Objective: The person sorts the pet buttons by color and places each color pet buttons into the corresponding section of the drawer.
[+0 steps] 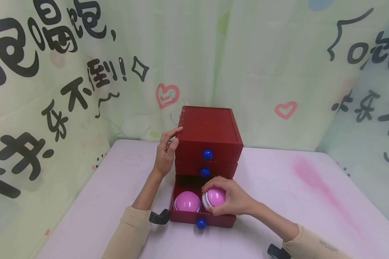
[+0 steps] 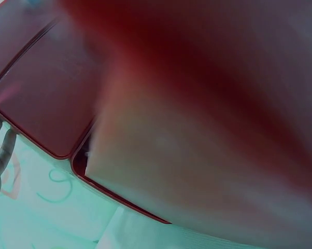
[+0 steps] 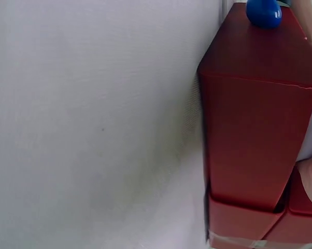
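Observation:
A red cabinet [image 1: 210, 126] with blue knobs stands on the table, its bottom drawer [image 1: 184, 217] pulled out. My left hand [image 1: 164, 154] rests against the cabinet's upper left side, fingertips at the top edge; in the left wrist view its fingers [image 2: 6, 148] lie along the red side. Between thumb and fingers, my right hand [image 1: 238, 198] grips a round pink-and-white container [image 1: 216, 196], tilted, at the right half of the open drawer. A second pink dome-topped container [image 1: 187, 201] sits in the drawer's left half. Only part of the right hand shows in the right wrist view.
The two upper drawers are closed, with blue knobs [image 1: 207, 154] on their fronts. A white table [image 1: 278, 180] extends around the cabinet, with a pink stain on its right. Printed curtains [image 1: 256, 72] hang behind and at both sides. Black straps [image 1: 160, 217] show near the sleeves.

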`<state>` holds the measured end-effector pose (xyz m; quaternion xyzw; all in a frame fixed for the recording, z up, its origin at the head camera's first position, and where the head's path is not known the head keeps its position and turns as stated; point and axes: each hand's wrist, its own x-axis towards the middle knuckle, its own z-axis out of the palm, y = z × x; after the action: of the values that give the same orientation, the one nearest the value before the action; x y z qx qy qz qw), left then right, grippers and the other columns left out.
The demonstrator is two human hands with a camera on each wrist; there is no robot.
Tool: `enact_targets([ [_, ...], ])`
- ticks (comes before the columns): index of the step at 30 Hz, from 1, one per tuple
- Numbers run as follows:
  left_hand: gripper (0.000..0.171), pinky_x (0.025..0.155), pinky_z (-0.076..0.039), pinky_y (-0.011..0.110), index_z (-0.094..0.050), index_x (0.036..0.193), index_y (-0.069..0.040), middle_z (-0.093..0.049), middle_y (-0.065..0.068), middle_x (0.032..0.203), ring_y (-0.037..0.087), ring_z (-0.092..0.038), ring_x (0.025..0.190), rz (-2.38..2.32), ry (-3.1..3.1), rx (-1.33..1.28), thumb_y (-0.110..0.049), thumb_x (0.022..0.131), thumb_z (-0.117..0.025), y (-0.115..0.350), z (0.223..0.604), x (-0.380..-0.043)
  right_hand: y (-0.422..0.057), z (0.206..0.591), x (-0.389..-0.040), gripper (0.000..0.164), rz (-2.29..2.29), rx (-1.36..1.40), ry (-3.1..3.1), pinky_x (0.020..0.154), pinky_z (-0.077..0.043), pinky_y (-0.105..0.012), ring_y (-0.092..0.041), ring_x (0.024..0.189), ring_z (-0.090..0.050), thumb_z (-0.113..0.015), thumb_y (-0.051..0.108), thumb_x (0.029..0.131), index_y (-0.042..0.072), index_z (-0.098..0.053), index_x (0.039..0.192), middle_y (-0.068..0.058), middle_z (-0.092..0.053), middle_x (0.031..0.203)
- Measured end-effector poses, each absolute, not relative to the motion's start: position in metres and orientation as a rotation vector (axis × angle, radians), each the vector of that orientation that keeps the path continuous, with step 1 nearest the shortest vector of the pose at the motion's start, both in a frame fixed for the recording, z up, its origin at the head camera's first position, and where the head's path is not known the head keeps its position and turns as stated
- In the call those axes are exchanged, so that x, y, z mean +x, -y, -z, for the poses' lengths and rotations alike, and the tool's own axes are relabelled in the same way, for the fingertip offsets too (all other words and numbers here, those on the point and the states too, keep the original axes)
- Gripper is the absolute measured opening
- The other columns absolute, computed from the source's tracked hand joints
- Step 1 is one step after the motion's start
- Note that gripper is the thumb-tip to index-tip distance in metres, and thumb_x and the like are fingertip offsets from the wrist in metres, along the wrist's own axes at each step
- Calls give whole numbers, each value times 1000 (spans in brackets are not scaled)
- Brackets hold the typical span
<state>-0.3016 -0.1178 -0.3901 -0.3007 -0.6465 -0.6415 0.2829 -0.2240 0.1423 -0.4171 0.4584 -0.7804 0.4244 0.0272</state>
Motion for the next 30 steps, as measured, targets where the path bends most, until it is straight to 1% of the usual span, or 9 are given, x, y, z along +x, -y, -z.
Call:
enact_targets([
  [3,42,92,-48,21,-54,142,2,-49,21,141,12,-47,129,1715,1724,-817,-5,101,-45,118,391,-302,-142,419,-225,46,-1332,1401,2431,79,-60,-34,-16,106,-62,-88,22,74,9,-71,115,2,-70,115],
  [9,43,94,-49,24,-54,142,0,-49,19,142,18,-47,131,1708,1711,-843,-12,102,-45,119,392,-303,-142,423,-225,46,-1343,1354,2488,78,-60,-33,-16,104,-62,-87,24,74,9,-71,115,4,-70,114],
  [12,44,94,-49,24,-54,143,0,-49,18,142,19,-47,131,1706,1719,-837,-15,102,-45,120,392,-303,-143,423,-225,45,-1338,1331,2517,78,-60,-33,-17,103,-62,-87,25,75,10,-71,115,2,-70,113],
  [15,44,94,-49,24,-54,143,0,-49,17,142,18,-46,131,1713,1726,-833,-13,102,-45,120,392,-303,-142,422,-224,44,-1325,1302,2559,78,-59,-32,-17,101,-62,-86,25,75,12,-71,114,2,-70,112],
  [22,43,93,-49,24,-54,143,0,-48,19,142,17,-47,130,1711,1718,-837,-9,102,-45,119,392,-303,-139,416,-222,44,-1274,1215,2711,78,-58,-30,-16,100,-62,-87,27,74,16,-70,113,5,-69,109],
  [30,44,92,-49,25,-54,143,-1,-49,18,142,17,-49,128,1708,1724,-832,-14,101,-45,119,392,-302,-137,414,-221,42,-1191,1206,2758,77,-57,-28,-15,101,-60,-86,29,75,18,-71,112,7,-69,108],
])
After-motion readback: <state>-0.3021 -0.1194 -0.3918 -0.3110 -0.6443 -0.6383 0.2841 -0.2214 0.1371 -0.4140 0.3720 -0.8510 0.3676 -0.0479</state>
